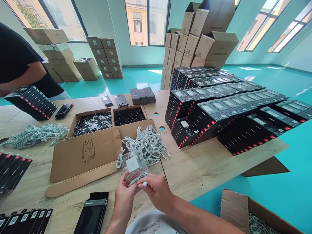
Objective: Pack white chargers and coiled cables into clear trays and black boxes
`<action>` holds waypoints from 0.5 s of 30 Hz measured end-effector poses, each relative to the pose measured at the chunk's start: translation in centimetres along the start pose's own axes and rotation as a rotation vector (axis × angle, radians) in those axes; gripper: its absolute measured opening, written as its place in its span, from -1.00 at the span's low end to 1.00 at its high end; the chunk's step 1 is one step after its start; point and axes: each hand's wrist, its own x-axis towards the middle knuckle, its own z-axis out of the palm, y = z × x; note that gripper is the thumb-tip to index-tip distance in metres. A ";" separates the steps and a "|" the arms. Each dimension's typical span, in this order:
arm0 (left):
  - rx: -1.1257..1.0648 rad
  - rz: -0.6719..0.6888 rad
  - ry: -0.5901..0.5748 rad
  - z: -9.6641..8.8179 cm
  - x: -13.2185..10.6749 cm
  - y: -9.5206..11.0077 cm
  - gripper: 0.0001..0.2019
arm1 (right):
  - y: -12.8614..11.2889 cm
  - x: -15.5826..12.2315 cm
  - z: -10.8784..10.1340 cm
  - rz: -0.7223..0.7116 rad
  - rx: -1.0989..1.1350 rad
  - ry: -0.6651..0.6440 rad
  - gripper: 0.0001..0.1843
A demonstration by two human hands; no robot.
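Note:
My left hand is closed around the lower left side of a clear plastic tray. A white charger block sits in the tray's upper part, and a coiled white cable lies in its lower part. With fingers pinched, my right hand grips the white cable near its plug at the tray's lower right corner. Just beyond the tray is a heap of coiled white cables on cardboard. An open black box with a window lies on the table left of my hands.
Stacked black boxes fill the right of the table. Boxes of flat pieces and small black parts stand ahead. More cables lie left. A white bin is below my hands. A person stands across the table.

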 end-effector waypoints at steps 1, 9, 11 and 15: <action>0.011 0.017 0.004 0.0 0.1 0.1 -0.40 | -0.2 0.0 0.1 -0.001 0.015 -0.006 -0.67; -0.035 0.033 0.040 -0.5 0.1 0.0 -0.39 | 0.6 0.3 -0.1 0.146 0.287 0.134 -0.76; -0.066 0.063 0.034 -0.4 -0.3 0.3 -0.41 | 1.7 0.7 0.0 0.434 0.486 0.266 -0.78; -0.128 0.068 0.011 0.0 -0.9 1.2 -0.45 | 2.9 1.2 0.3 0.626 0.804 0.313 -0.59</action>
